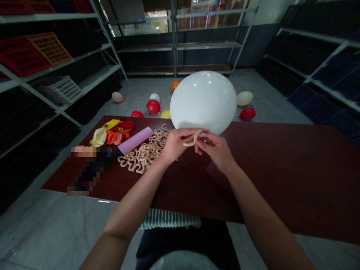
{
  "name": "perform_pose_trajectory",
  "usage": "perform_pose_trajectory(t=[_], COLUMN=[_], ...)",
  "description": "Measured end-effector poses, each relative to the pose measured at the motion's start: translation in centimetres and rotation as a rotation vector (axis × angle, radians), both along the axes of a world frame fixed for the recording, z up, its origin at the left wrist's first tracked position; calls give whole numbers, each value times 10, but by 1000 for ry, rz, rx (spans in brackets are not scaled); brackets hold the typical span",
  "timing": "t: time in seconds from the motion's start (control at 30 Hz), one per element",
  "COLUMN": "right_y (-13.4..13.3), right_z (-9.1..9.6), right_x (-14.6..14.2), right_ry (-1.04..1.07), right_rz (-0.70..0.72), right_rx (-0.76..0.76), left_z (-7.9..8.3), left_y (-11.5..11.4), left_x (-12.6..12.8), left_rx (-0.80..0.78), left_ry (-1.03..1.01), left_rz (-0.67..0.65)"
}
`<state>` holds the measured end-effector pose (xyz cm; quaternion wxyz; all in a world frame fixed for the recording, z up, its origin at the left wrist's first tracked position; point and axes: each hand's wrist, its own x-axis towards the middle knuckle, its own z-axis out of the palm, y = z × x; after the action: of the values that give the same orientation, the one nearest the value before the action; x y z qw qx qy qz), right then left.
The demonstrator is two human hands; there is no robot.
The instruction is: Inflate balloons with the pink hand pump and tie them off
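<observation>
Dark red table [281, 168] beneath the white balloon [203, 101], inflated, round. Directly under the balloon, left hand [174, 145] and right hand [216, 150], touching each other. Left of the balloon, heap of clips [142, 155], pink pump [135, 140], flat balloons [114, 134]. Behind the balloon, floor balloons [153, 106]. At the balloon's neck, beige clip [193, 141], pinched in left fingers; right fingers clenched on the neck

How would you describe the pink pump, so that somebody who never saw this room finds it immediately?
Look at the left half of the dark red table. Between the heap of flat coloured balloons and the pile of beige clips lies the pump. It is the only smooth pink tube there.
</observation>
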<state>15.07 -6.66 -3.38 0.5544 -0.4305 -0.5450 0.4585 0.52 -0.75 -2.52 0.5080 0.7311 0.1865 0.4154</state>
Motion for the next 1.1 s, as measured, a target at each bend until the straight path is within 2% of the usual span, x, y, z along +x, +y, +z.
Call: perform_pose_trajectory(t=[0.1,0.23,0.3,0.37,0.53,0.6,0.7,0.77,0.93,1.1], right_y=[-2,-4,-5,-6,-8,-8,-6,-4,-4,-7], right_z=[1,-1,-3,-4,-4,-3,-4,-6,-7,0], right_x=[-8,-18,-21,-23,-22,-20,-16,-14,-14,-14], right_ry=[-13,57,93,99,83,102,153,160,68,-44], right_rz=[-41,-101,-130,-169,-291,-333,-400,-432,-484,-502], right_rx=[-5,-10,-6,6,52,63,87,94,74,92], left_z=[0,-2,-3,-4,-2,-1,2,2,-3,-3], left_y=[-3,-11,-14,-17,-18,-17,-16,-14,-11,-14], left_x=[3,13,18,20,15,12,8,7,6,4], left_rx=[14,64,64,70,63,152,371,480,627,818], left_ry=[-17,-68,-134,-173,-126,-99,7,69,178,409], left_rz=[162,499,587,585,406,337,204,164,258,395])
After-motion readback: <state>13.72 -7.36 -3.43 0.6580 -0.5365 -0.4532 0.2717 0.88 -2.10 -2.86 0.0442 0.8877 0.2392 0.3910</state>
